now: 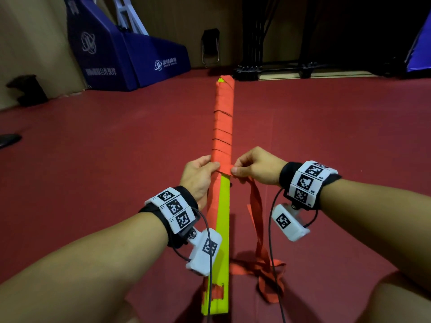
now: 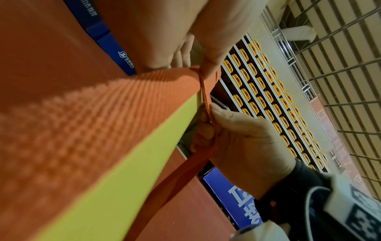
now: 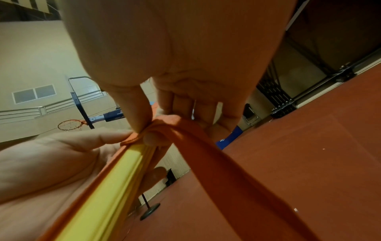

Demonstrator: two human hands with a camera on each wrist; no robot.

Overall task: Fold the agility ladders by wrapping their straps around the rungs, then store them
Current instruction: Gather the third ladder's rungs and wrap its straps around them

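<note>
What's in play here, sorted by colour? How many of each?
Orange strap: 1
Yellow rung bundle: 1
Blue padded stands: 2 in the head view
Black folding chair: 1
Hands: 2, left hand and right hand
Total: 7

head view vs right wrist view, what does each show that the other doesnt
Only the head view shows the orange strap coils wound along the far half, the loose orange strap heap on the red floor, and the blue padded base.

Only the right wrist view shows an orange basketball hoop and a wall railing.

Both show the left hand gripping the yellow rung bundle and the right hand pinching the strap beside it.
</note>
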